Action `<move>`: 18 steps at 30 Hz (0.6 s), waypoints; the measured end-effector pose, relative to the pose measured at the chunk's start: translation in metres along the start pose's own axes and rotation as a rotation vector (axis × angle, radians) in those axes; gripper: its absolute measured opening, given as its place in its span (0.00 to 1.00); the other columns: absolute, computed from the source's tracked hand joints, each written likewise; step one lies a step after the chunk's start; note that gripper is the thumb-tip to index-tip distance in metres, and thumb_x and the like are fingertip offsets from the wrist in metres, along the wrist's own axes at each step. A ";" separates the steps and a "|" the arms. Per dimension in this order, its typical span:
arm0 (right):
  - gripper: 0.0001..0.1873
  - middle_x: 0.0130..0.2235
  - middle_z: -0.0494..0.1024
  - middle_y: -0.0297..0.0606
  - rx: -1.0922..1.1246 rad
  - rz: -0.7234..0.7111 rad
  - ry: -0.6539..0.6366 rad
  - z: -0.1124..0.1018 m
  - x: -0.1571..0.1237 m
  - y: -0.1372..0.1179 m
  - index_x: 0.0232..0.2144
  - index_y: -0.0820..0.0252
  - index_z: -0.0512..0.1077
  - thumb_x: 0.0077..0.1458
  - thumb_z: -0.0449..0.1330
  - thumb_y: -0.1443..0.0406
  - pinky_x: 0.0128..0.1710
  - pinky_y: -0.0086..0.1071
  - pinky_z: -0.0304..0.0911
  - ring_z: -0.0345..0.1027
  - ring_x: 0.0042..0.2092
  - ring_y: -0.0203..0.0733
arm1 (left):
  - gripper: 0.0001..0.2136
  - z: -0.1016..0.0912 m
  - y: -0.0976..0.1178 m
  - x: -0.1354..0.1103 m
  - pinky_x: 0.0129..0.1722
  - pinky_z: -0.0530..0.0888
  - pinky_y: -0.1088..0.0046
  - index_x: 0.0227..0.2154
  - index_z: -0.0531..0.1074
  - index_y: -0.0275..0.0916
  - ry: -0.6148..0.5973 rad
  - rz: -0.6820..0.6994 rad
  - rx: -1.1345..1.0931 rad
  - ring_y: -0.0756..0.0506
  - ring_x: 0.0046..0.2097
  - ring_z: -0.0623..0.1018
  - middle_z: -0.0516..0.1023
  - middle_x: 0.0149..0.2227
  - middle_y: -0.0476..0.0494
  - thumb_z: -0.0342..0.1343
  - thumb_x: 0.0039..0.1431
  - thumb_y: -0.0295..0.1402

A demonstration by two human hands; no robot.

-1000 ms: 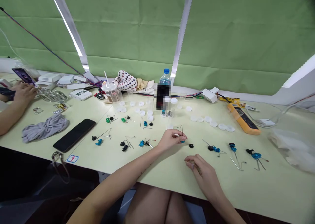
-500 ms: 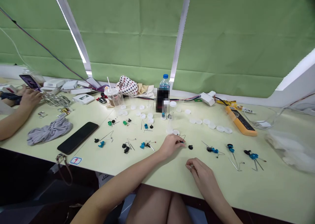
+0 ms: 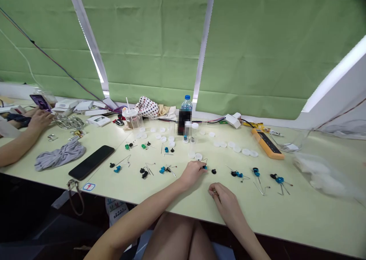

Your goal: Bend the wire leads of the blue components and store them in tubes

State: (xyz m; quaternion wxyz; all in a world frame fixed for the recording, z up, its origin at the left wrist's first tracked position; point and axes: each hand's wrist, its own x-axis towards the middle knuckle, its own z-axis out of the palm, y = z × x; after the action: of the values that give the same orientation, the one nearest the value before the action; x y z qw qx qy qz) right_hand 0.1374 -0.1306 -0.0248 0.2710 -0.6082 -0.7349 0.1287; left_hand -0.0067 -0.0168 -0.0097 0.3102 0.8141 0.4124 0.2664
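My left hand (image 3: 194,173) is closed, its fingertips pinching a small blue plastic part (image 3: 204,167) close to the table top. A thin bent wire (image 3: 205,161) rises beside those fingertips. Just right of them stands a small black disc-shaped piece (image 3: 214,171). My right hand (image 3: 224,197) rests curled near the table's front edge, thumb and fingers together; what they hold, if anything, is hidden. Further right lie blue parts (image 3: 239,175) with black pieces and bent metal rods. More such sets, among them a blue part (image 3: 162,170) and a green part (image 3: 143,146), lie to the left.
White round caps (image 3: 236,149) and clear tubes (image 3: 192,153) stand behind my hands, near a blue-capped bottle (image 3: 187,104). A yellow-orange power strip (image 3: 267,143) and plastic bag (image 3: 323,174) are right. Left are a phone (image 3: 91,162), grey cloth (image 3: 60,154) and another person's hand (image 3: 40,119).
The view has shifted, so most table things appear further left. My left hand keeps its pinch on the blue part, and my right hand stays curled.
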 end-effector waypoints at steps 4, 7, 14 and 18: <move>0.10 0.30 0.71 0.34 0.033 0.004 0.014 -0.001 0.000 0.001 0.29 0.56 0.63 0.53 0.46 0.73 0.32 0.32 0.58 0.66 0.31 0.40 | 0.08 0.000 0.004 0.001 0.40 0.67 0.71 0.35 0.75 0.39 0.007 -0.007 0.003 0.45 0.37 0.74 0.77 0.34 0.43 0.53 0.55 0.31; 0.10 0.30 0.71 0.34 0.050 -0.005 0.020 0.000 -0.001 0.001 0.29 0.56 0.63 0.53 0.45 0.73 0.32 0.32 0.58 0.66 0.31 0.40 | 0.08 0.000 0.005 0.001 0.39 0.67 0.71 0.35 0.75 0.39 0.011 -0.015 0.013 0.44 0.37 0.74 0.77 0.35 0.43 0.53 0.54 0.32; 0.09 0.30 0.72 0.34 0.052 -0.014 0.040 -0.001 -0.001 0.002 0.28 0.56 0.63 0.53 0.46 0.72 0.32 0.31 0.58 0.66 0.32 0.40 | 0.05 -0.007 0.006 0.000 0.34 0.65 0.74 0.30 0.74 0.39 0.006 -0.017 0.066 0.47 0.32 0.72 0.75 0.28 0.46 0.54 0.54 0.33; 0.09 0.30 0.72 0.34 0.047 -0.012 0.037 -0.001 -0.002 0.001 0.28 0.56 0.64 0.53 0.46 0.72 0.32 0.31 0.58 0.66 0.32 0.41 | 0.09 -0.009 0.005 -0.006 0.31 0.63 0.74 0.25 0.72 0.37 0.000 0.063 0.181 0.47 0.29 0.71 0.73 0.25 0.45 0.52 0.56 0.35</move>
State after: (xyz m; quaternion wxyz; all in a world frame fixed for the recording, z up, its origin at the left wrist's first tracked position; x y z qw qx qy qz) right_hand 0.1392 -0.1323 -0.0248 0.2993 -0.5995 -0.7303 0.1330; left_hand -0.0135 -0.0218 -0.0012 0.2267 0.8513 0.4091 0.2377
